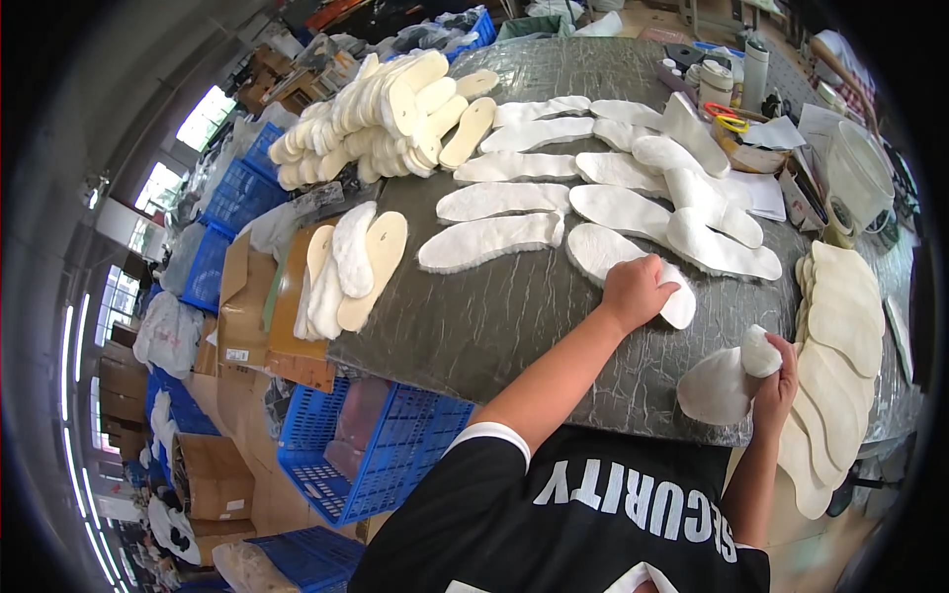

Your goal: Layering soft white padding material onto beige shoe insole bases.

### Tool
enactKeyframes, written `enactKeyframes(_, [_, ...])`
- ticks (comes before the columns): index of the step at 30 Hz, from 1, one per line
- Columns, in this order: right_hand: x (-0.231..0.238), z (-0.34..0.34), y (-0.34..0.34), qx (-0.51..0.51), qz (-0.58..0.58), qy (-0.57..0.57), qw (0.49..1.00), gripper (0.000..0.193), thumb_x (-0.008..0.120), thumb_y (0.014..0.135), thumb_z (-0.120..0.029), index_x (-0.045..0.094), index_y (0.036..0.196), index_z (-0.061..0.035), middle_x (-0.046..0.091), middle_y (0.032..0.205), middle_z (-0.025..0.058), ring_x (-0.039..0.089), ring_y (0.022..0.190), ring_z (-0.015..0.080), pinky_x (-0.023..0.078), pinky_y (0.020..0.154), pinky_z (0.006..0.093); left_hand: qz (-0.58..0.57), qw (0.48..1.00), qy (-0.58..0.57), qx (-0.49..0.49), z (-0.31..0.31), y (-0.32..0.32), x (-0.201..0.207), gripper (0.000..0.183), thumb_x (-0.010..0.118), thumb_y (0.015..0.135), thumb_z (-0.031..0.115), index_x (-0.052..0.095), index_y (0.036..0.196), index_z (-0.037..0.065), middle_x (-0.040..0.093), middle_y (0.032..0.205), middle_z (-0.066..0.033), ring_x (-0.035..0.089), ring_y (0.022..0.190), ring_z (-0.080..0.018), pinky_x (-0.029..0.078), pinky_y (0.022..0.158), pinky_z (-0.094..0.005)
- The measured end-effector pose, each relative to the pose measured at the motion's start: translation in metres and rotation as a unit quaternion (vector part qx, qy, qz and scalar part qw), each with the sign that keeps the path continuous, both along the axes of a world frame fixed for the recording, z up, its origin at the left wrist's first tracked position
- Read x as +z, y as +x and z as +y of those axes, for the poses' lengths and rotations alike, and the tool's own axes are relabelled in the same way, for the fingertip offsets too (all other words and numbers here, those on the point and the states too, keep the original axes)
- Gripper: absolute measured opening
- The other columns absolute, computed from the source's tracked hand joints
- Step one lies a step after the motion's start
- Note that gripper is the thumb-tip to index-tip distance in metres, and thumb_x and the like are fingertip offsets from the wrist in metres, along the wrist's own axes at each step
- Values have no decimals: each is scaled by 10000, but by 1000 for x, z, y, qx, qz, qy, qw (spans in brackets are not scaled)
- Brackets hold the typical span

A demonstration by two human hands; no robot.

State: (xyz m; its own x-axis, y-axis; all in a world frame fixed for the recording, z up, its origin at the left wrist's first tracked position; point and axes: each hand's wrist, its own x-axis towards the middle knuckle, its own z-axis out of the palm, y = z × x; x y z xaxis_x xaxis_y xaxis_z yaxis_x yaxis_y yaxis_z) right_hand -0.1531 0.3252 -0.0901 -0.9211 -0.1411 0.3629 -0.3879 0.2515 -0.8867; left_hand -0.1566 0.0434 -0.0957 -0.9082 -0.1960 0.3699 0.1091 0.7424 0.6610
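Observation:
White fleecy insoles lie in rows across the dark table. My left hand (pixel 638 294) is on the nearest fleecy insole (pixel 596 249), with its fingers curled against the middle and the thumb out to the right. At the table's front edge, my right hand (pixel 776 390) grips a white fleecy insole (pixel 717 387) that is bent, one rounded end (pixel 760 353) showing above the fingers. Several other insoles (pixel 707 242) overlap just beyond my left hand. Part of the right hand's grip is hidden behind the insole.
A tall heap of insoles (pixel 395 109) sits at the far left, with a smaller pile (pixel 381 267) nearer. Flat cream pieces (pixel 840 336) overlap along the right edge. Scissors (pixel 730 121), jars and a bottle (pixel 754 74) stand far right. Blue crates (pixel 371 445) are below left.

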Motion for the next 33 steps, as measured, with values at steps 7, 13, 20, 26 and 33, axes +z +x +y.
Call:
enactKeyframes(7, [10,-9,3,-4,-6,19,1000,345,385,802,35,611,1062,46,596,1041,135,563,1013,246,411,959,323,86,996,-6,20,4,1,1,373,733,831,337,575,674,36,589,671,-118,578,627,-336,466,573,-429])
enactKeyframes(13, [9,-11,5,-1,8,9,1000,353,374,802,33,608,1066,48,591,1036,136,563,1004,252,415,951,329,-139,946,150,-250,30,32,30,275,726,846,252,630,897,-1,666,855,-140,647,765,-281,499,674,-375])
enactKeyframes(20, [24,-21,11,-17,53,61,997,401,411,763,67,612,1107,19,588,1048,154,566,1007,287,423,946,339,-216,876,279,-328,47,58,17,218,663,853,106,608,1013,-31,680,948,-188,663,873,-243,499,765,-363])
enactKeyframes(26, [32,-24,26,105,136,235,957,458,558,694,123,647,1104,-61,597,1061,149,574,969,307,464,853,376,-262,850,219,-401,24,64,49,251,659,857,117,577,1040,-34,675,938,-189,662,879,-235,496,766,-368])
enactKeyframes(33, [-1,8,11,83,-55,164,981,169,637,725,81,573,869,21,624,931,133,610,863,275,467,790,353,-299,822,170,-453,5,79,47,283,665,858,157,593,1059,-30,672,896,-148,659,830,-234,499,751,-353])
